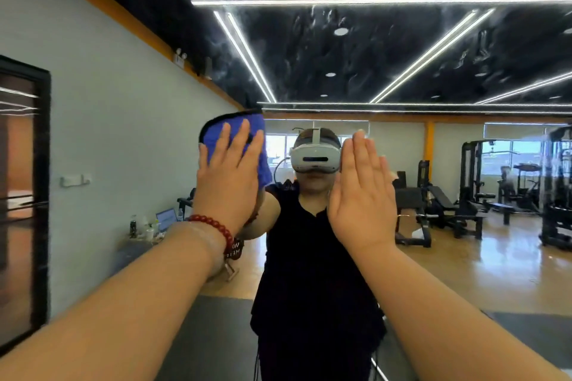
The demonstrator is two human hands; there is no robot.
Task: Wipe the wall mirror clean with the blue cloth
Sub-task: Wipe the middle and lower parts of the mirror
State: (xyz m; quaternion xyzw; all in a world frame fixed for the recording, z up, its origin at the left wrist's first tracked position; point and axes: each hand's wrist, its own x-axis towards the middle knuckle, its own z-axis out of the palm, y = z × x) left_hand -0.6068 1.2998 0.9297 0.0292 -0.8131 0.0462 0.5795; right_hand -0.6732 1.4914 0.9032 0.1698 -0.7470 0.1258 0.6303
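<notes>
Pressing blue cloth flat against wall mirror with left hand, fingers straight, cloth peeking above them — right hand just beside, open-palmed, holding nothing

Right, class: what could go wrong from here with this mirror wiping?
1. The bare right hand seems flat on the mirror, so it may leave fresh prints.
2. The left hand presses the blue cloth with straight fingers, not gripping, so the cloth could slip down.
</notes>
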